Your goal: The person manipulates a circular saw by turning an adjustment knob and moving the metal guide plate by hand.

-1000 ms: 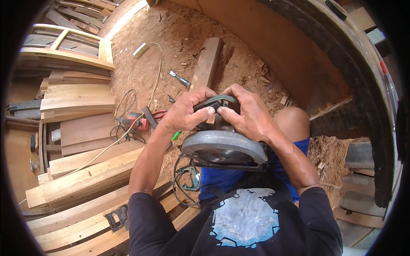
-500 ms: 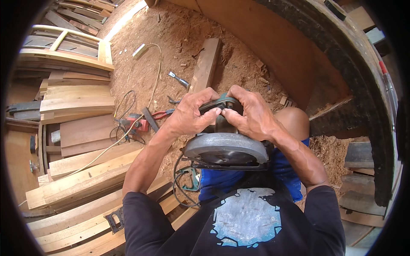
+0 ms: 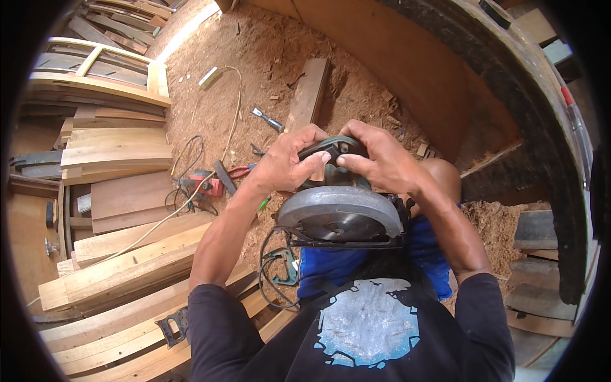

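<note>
A circular saw point(image 3: 340, 213) with a grey blade guard is held up in front of my lap, its round blade partly showing under the guard. My left hand point(image 3: 296, 159) is closed round the left side of the saw's dark green handle, thumb on top. On the right side of the same handle my right hand point(image 3: 382, 156) is wrapped, its thumb close to the left one. The undersides of the fingers are hidden. Beyond the hands a brown plank point(image 3: 308, 95) lies on the sawdust, with a chisel point(image 3: 267, 119) beside it.
Stacked boards point(image 3: 121, 254) fill the left side, with a hand saw handle point(image 3: 172, 328) on them. A red power tool point(image 3: 205, 183), red-handled pliers point(image 3: 240, 171), a cord with a white socket block point(image 3: 208, 77) and a green tool point(image 3: 284, 267) lie around. A curved wooden bench edge point(image 3: 534, 83) borders the right.
The saw has tipped slightly, so more of its blade and guard shows. Both hands keep their hold on the handle, thumbs a little farther apart.
</note>
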The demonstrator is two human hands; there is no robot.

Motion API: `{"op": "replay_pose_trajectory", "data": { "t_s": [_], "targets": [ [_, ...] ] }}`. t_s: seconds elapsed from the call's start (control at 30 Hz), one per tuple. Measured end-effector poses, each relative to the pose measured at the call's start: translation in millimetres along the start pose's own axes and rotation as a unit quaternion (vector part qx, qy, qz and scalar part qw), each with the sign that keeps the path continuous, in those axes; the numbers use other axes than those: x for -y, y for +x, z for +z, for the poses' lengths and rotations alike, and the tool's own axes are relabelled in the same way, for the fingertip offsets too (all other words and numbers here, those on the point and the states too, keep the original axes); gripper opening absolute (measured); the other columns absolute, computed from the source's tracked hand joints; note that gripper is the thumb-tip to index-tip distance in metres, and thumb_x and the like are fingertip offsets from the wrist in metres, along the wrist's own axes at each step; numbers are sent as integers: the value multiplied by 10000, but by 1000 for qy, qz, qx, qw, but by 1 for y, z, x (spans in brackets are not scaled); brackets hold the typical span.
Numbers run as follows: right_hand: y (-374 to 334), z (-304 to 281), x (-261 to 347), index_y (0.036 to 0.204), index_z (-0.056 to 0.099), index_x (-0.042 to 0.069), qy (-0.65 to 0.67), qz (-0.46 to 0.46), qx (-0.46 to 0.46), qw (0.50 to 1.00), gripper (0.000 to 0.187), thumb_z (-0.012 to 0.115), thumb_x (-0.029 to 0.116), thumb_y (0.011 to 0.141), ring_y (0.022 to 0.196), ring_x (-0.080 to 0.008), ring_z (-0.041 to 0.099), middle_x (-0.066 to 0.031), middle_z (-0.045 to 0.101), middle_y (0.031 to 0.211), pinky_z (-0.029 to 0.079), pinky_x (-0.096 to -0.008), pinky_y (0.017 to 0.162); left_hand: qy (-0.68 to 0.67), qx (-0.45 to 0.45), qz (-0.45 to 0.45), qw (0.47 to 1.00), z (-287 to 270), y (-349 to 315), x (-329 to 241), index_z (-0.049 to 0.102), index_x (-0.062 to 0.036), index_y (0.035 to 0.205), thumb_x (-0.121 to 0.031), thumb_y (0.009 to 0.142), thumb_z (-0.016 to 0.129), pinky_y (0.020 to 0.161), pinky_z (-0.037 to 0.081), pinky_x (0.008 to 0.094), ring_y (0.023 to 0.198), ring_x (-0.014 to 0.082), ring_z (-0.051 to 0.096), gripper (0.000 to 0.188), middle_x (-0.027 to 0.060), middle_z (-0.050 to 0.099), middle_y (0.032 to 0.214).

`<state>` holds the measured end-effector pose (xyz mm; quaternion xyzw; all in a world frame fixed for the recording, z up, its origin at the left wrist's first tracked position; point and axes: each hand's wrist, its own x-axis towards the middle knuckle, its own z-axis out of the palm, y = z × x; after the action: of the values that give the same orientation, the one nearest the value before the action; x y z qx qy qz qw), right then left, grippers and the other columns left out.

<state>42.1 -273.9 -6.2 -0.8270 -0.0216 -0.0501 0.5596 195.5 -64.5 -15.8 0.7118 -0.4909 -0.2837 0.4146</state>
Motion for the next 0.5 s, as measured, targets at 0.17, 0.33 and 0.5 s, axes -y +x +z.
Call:
{"op": "replay_pose_trajectory", "data": {
  "t_s": [0.17,0.33,0.5],
  "targets": [
    [-13,-7,-22,1379,608,-49,71,-24,-3,997,410,688,57,992,999,-191,708,-158,756,1106,559,-388,883,-92,18,-24,995,-1,1,0,666,17,1337,-198,1056,668,921,508,278,1018,94,625,353,22,700,1136],
    [-16,-4,-17,1378,635,-22,112,-6,-19,994,396,675,32,988,1067,-208,726,-179,766,1158,561,-373,955,-125,48,-51,990,-8,-2,0,641,25,1426,-252,1069,659,1013,505,304,1128,115,639,452,51,706,1250],
    [-14,-3,-13,1377,643,-5,88,-32,-22,995,406,694,48,978,1032,-232,741,-171,778,1117,564,-389,949,-76,59,-3,995,-7,1,0,636,42,1421,-290,1082,638,1029,498,322,1140,134,631,474,62,711,1250]
  ]
}}
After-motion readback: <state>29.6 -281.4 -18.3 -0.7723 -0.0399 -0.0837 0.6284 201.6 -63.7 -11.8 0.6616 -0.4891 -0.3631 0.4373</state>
